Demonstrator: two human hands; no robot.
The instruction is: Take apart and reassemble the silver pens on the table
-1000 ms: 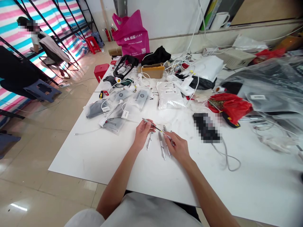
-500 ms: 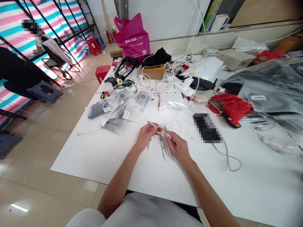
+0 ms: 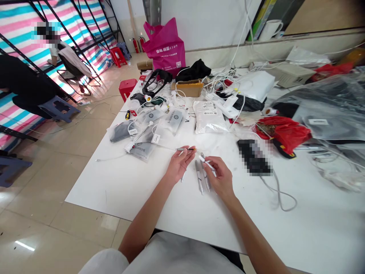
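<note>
Silver pen [image 3: 207, 164] gripped in right hand [image 3: 222, 178]

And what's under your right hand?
Mostly white table shows around the right hand, with two silver pens beside its fingers; the spot under the palm is covered, so I can't see it.

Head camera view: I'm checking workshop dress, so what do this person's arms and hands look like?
The left hand and right hand are bare, with no gloves, and no watch or band shows on either forearm. Both arms come from short, pale sleeves of a top.
</note>
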